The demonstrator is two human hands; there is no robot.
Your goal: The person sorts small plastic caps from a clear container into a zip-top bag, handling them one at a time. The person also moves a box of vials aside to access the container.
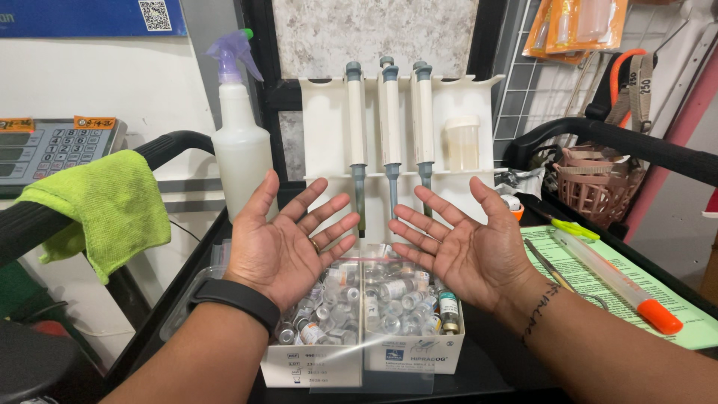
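Observation:
My left hand [288,241] and my right hand [467,241] are both held palm up with fingers spread, holding nothing. They hover just above two white cardboard boxes [359,355] packed with several small glass vials [389,299]. A black band is on my left wrist, and a ring is on one left finger. Behind the hands stands a white rack [325,127] carrying three pipettes [390,127] with grey tips pointing down.
A white spray bottle [241,142] with a purple trigger stands at the back left. A green cloth [101,206] hangs over a black bar. A green sheet [598,284] with a pen and an orange-tipped marker [621,284] lies right. A brown basket [594,187] sits behind.

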